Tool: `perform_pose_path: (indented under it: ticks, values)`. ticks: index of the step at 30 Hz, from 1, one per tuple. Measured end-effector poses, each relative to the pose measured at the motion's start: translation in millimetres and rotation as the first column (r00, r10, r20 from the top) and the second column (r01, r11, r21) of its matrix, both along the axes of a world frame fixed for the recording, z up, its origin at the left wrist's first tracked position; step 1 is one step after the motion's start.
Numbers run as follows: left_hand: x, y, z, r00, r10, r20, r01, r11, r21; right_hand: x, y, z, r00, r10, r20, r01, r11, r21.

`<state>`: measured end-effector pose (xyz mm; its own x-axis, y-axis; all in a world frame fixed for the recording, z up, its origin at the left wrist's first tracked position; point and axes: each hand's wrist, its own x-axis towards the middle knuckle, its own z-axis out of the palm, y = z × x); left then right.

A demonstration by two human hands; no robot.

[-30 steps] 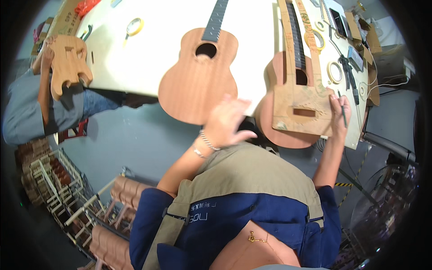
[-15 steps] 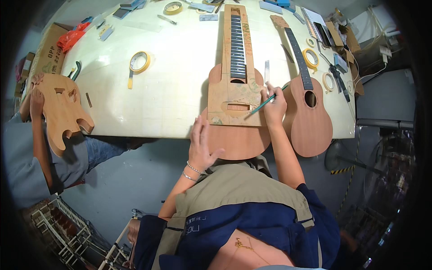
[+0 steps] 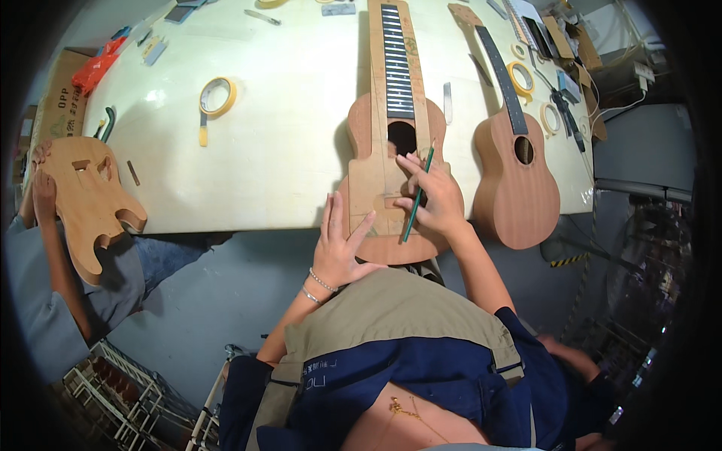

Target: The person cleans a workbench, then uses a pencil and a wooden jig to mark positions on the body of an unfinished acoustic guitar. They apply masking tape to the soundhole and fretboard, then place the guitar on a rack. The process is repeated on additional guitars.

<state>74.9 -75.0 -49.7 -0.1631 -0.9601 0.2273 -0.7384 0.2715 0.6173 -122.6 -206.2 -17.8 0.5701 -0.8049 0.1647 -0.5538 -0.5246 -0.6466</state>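
A ukulele (image 3: 410, 250) with a pale wooden body lies in front of me, its lower end over the table edge. On top of it rests a flat wooden template (image 3: 368, 177) with pencil lines and a long slot, through which the dark fretboard (image 3: 396, 68) and the round soundhole show. My left hand (image 3: 338, 244) lies open, fingers spread across the template's lower left part. A green pencil (image 3: 412, 214) is held among the fingers of my right hand (image 3: 436, 197), whose fingertips reach over the template below the soundhole.
A second ukulele (image 3: 517, 188) lies at right, beside a metal ruler (image 3: 448, 104) and tape rolls (image 3: 520, 79). Another tape roll (image 3: 217, 96) is at left. There a co-worker (image 3: 49, 263) holds an electric guitar body (image 3: 86, 195). Another person's arm (image 3: 575, 357) shows at lower right.
The template has slid toward me along the ukulele, baring the soundhole. My right hand has come inward from its right edge with the pencil now steeper; my left hand has moved onto the template.
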Motion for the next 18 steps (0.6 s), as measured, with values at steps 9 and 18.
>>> perform_pose_path:
  ticks: [9,18]
  values:
    - [1,1,-13,1.0,0.018,-0.02,-0.02,0.995,-0.103,-20,28,13,0.941,-0.215,0.262,0.251,0.962,-0.11]
    - [0,-3,-17,1.0,-0.005,-0.007,0.004,0.993,-0.122,-1,50,-1,0.975,-0.087,0.207,0.107,0.991,-0.086]
